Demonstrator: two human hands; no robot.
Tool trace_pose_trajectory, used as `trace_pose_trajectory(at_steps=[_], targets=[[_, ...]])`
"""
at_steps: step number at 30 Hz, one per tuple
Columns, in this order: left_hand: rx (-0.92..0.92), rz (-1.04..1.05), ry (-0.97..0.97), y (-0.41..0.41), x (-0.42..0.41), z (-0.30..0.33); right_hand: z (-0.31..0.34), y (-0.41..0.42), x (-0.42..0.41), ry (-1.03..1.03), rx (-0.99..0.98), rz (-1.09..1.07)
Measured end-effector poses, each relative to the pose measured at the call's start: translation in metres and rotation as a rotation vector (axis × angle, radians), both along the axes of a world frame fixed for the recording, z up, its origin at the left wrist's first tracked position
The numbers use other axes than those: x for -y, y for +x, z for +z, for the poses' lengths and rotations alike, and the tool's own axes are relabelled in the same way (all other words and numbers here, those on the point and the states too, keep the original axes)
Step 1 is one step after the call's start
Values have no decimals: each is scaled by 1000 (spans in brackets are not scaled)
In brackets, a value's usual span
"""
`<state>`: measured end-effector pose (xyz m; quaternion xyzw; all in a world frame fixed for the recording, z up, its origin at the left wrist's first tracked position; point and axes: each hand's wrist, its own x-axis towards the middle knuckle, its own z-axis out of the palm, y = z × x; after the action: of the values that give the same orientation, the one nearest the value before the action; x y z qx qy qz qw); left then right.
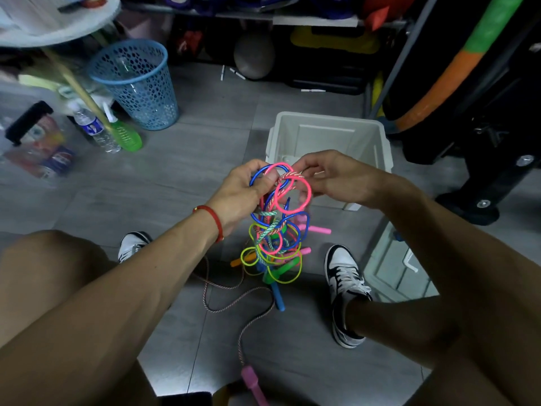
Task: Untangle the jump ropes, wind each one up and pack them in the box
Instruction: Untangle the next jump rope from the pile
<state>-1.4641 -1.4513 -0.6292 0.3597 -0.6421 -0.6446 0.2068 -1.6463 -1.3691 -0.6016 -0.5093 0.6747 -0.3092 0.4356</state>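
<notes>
Grey tile floor (181, 177), tangled jump ropes (275, 230) hanging vertically from both hands

The box (330, 136) floor is mostly hidden behind both hands; the pink handle (253, 385) below it is cropped by the frame's bottom edge.

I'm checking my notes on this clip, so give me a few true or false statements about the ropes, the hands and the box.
1. The left hand grips the top of the rope tangle. True.
2. The white box already holds wound ropes. False: no rope shows inside it.
3. The right hand pinches the braided cord at the top of the tangle. True.
4. The pink handle on the floor lies inside the blue basket. False: it lies on the floor tiles near the person's legs, far from the basket.
5. The tangle lies flat on the floor. False: it hangs from the hands.
</notes>
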Motion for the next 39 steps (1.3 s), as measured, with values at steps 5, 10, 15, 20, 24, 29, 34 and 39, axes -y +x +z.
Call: trace_pose_trajectory(at_steps=[5, 10, 15, 20, 24, 29, 34, 39], targets=[[26, -70, 66, 2, 1, 2, -3, -10, 5, -103, -235, -144], [45, 33, 167, 1, 0, 4, 5, -8, 4, -150, -441, -290], [48, 132, 194, -5, -6, 4, 27, 17, -6, -336, -436, -225], [38, 276, 272, -8, -8, 4, 24, 37, -10, -295, -649, -4], [38, 327, 330, -7, -11, 6, -5, 42, -4, -29, -690, -19], [-19, 337, 368, -5, -12, 7, -9, 33, 1, 49, -460, -71], [-17, 354, 328, -9, -10, 7, -3, 23, 1, -45, -581, -63], [68, 351, 350, -4, 16, 1, 16, 5, -3, -191, 84, -277]])
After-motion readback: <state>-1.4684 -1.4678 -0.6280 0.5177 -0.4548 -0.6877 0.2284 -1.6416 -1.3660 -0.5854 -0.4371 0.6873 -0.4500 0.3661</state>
